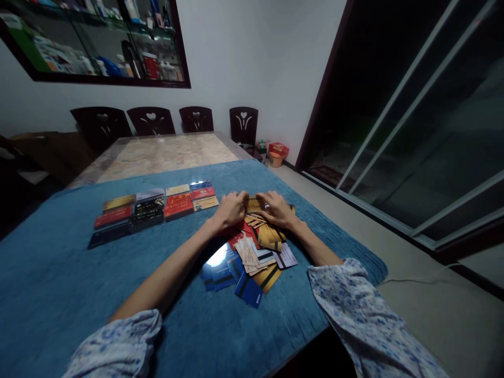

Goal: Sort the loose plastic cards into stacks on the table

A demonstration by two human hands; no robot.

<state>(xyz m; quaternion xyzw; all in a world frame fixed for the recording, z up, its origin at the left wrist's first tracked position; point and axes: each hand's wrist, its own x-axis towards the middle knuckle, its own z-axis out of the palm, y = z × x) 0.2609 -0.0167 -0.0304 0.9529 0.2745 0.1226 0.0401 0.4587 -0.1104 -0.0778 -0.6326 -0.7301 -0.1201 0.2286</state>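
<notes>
At the far side of a loose heap of plastic cards, my left hand [232, 210] and my right hand [279, 210] face each other. A gold card [255, 204] stretches between them, with my left fingers curled at its left end and my right thumb and fingers at its right end. Whether more cards sit behind it I cannot tell. Below my hands the heap mixes gold cards [271, 237], red cards [238, 233], pale patterned cards [246, 253], a light lilac card [286, 256] and blue cards [249, 289]. Some overlap and hide others.
Neat card stacks in rows, with red [178, 206], black [148, 211] and gold [118, 202] tops, lie left of my hands on the blue tablecloth [98, 294]. Dark chairs [151, 122] line the table's far end. A sliding glass door [397, 136] is at right.
</notes>
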